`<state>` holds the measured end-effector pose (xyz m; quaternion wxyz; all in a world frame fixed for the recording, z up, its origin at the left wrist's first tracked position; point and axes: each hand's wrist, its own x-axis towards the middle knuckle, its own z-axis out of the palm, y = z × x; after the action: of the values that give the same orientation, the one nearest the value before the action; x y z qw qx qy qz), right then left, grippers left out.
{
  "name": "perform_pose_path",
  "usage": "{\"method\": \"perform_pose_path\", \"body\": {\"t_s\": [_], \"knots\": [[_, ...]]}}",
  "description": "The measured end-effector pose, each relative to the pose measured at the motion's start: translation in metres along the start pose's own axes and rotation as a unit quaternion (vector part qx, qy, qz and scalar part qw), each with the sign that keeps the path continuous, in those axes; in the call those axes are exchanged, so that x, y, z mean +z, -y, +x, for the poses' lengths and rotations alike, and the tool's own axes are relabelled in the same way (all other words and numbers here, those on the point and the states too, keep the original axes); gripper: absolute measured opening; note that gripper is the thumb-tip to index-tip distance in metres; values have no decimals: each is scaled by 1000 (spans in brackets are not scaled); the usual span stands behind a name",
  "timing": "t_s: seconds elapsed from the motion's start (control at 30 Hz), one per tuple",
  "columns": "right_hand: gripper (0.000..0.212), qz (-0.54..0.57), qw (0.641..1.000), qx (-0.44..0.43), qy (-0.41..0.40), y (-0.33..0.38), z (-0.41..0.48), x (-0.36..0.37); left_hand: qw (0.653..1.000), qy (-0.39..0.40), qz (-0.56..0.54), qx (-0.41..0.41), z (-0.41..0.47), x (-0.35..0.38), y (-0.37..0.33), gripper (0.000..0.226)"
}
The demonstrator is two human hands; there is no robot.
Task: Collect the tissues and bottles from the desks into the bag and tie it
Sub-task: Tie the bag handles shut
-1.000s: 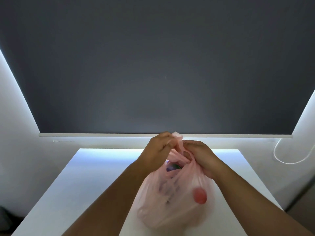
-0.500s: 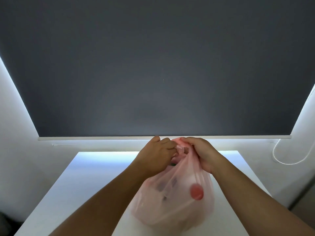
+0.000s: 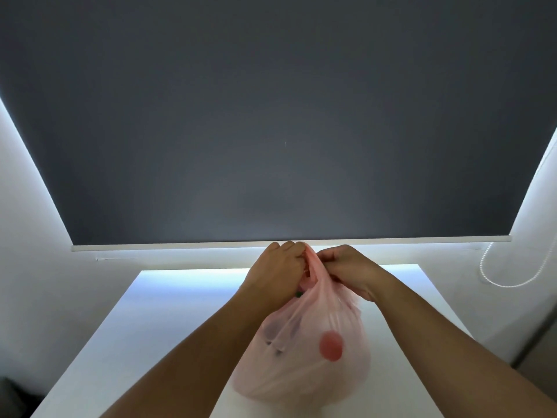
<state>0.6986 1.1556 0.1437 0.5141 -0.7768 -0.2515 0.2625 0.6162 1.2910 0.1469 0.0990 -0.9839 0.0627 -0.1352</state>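
**Knotting the neck of the pink bag**

Look to 6 o'clock on the white counter [image 3: 168,321] for the pink bag [image 3: 301,366]: bulging, resting on its base, with a round red shape [image 3: 331,345] and darker forms showing through the film.

Note the left hand [image 3: 277,273], fingers curled, pinching gathered plastic at the bag's 12 o'clock. Note the right hand [image 3: 349,273] just beside it, curled round the other gathered strip, knuckles almost meeting.

Probably at the tying stage, with collecting seemingly done.

To tie well:
- Keep both pinches close to the neck.
- Cross one strip over the other and tuck it through.
- Draw evenly outward toward 9 and 3 o'clock.
- Leave the weight on the counter while cinching.
- Avoid a sharp yank, since thin film likely stretches or tears.
- Push the neck low before tightening, so nothing pokes out.
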Motion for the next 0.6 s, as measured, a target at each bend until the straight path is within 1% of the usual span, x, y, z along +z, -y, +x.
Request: {"method": "perform_pose_path", "body": {"t_s": [0.07, 0.1, 0.23, 0.33, 0.4, 0.5, 0.53, 0.57, 0.6], "knots": [[23, -8, 999, -6, -36, 2, 0, 3, 1000, -20, -11, -6, -1, 1, 0, 30], [22, -10, 999, -9, -40, 4, 0, 4, 999, -30, -19, -8, -2, 2, 0, 29], [22, -19, 1000, 4, -8, 3, -1, 2, 998, -55, -41, 3, -8, 6, -1, 27], [21, 53, 998, 20, 24, 1, 2, 1, 996, -65, -53, 7, -9, 9, -2, 26], [18, 78, 997, 18, 18, 1, 2, 1, 997, -56, -49, 11, -9, 9, -3, 27], [19, 47, 999, 3, -22, 6, 2, 1, 996, -66, -51, 22, -12, 8, 0, 26], [18, 9, 998, -15, -59, 8, 4, 1, 995, -79, -48, 34, -15, 9, 1, 23], [16, -47, 991, -44, -114, 11, 6, 0, 992, -106, -53, 42, -16, 10, 2, 18], [14, -112, 977, -76, -166, 13, 9, -2, 987, -142, -65, 43, -18, 15, 3, 13]]}}
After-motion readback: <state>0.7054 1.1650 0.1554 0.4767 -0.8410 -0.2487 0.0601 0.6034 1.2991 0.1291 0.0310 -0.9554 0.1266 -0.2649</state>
